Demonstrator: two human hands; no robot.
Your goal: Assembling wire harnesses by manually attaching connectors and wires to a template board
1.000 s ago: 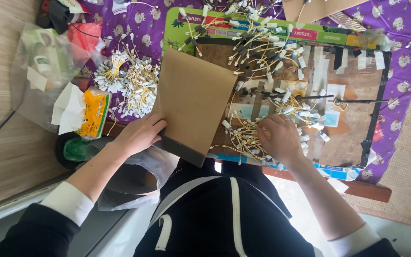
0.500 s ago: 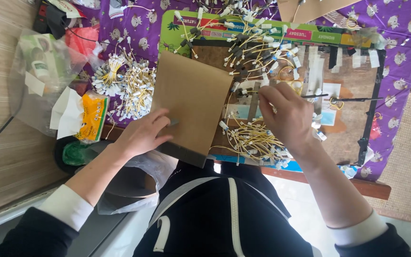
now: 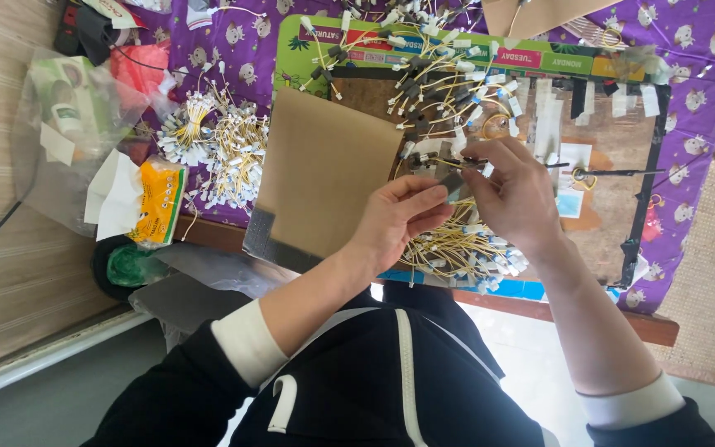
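Observation:
My left hand (image 3: 399, 217) and my right hand (image 3: 513, 192) meet above the work board (image 3: 614, 157), fingertips pinched together on one small wire lead with a grey connector (image 3: 455, 179). Right under them lies a loose bundle of yellow wires with white tips (image 3: 465, 252). A brown cardboard sheet (image 3: 324, 174) rests to the left of my left hand, which is off it. More yellow leads with black and white ends (image 3: 432, 66) are spread across the far part of the board.
Bunches of finished leads (image 3: 221, 153) lie on the purple patterned cloth (image 3: 242, 50) at left. A clear plastic bag (image 3: 72, 124), white paper, a yellow packet (image 3: 157, 203) and a roll of green tape (image 3: 126, 266) sit at the table's left end. A thin metal tool (image 3: 614, 173) lies on the board.
My left hand left the cardboard sheet and came right to meet my right hand, which rose from the wire bundle with a lead; both now pinch it together.

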